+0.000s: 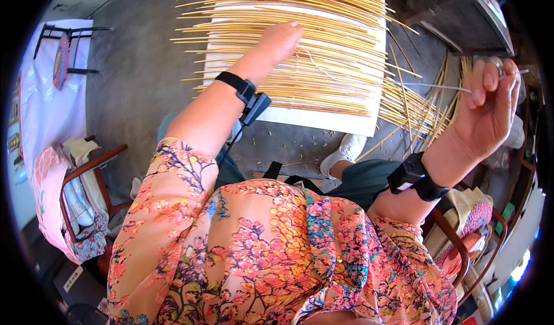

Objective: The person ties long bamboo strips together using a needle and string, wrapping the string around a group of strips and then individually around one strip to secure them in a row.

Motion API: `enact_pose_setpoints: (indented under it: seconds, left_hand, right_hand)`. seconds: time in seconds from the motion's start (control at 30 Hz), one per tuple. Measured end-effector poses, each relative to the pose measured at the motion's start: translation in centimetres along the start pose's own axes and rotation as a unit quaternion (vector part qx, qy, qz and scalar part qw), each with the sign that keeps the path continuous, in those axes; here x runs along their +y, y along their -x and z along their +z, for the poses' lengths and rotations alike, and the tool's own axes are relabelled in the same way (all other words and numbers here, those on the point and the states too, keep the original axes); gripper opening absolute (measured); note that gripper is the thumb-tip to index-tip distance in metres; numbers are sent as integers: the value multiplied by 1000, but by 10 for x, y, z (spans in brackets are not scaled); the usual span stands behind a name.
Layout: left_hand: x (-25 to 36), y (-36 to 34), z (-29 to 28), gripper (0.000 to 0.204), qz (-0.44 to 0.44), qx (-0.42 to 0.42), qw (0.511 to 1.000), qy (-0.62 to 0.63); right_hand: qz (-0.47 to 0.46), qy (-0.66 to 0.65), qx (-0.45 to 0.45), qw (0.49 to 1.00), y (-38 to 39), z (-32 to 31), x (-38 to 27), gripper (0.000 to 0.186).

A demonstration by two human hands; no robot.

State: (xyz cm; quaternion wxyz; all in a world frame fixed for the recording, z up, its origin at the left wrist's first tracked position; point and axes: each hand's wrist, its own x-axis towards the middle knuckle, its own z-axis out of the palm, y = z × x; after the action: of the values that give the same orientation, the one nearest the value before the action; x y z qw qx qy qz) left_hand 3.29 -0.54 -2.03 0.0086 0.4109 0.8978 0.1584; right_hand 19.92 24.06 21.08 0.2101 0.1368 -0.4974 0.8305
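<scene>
The two hands stand well apart. The left hand [280,41], bent at the wrist, rests over a layer of slender yellow sticks [242,32], which lie side by side beneath it and extend beyond it on both sides; its fingertips are turned from view, so whether it grips a stick cannot be told. The right hand [490,103] is raised to the right of the layer, clear of the sticks, its thumb and fingers closed on a thin white cord [427,85]. The cord runs between the hands: from the sticks just beside the left hand it curves down, then crosses the right edge of the layer to the right fingers. A narrow tip, perhaps a needle, projects past those fingers, though it is too small to identify surely. Below the left hand, a bare strip of the white board [317,120] shows under the sticks. Between the board and the right forearm, loose sticks [410,108] lie crossed in a heap, lower than the right hand.
</scene>
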Motion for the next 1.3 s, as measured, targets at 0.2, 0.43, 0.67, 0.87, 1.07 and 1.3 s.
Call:
enact_pose_setpoints:
  seconds: [0.2, 0.43, 0.67, 0.87, 1.07, 1.3]
  left_hand:
    - [4, -3, -5, 4, 4, -13, 1000, 24]
    - [2, 5, -3, 7, 22, 26, 999, 3]
    - [6, 4, -9, 6, -15, 12, 1000, 14]
    - [9, 3, -10, 7, -56, 18, 998, 32]
    - [0, 1, -6, 4, -79, 54, 994, 51]
    - [-1, 0, -1, 4, -80, 75, 992, 57]
  right_hand:
    - [9, -8, 9, 1000, 5, -7, -9, 22]
    - [-26, -8, 23, 999, 9, -22, -27, 21]
    - [-19, 4, 35, 999, 11, -19, -24, 20]
    - [-17, 12, 31, 999, 11, -15, -22, 20]
    - [-4, -2, 49, 999, 12, -16, -23, 21]
    - [9, 1, 61, 998, 11, -15, -21, 21]
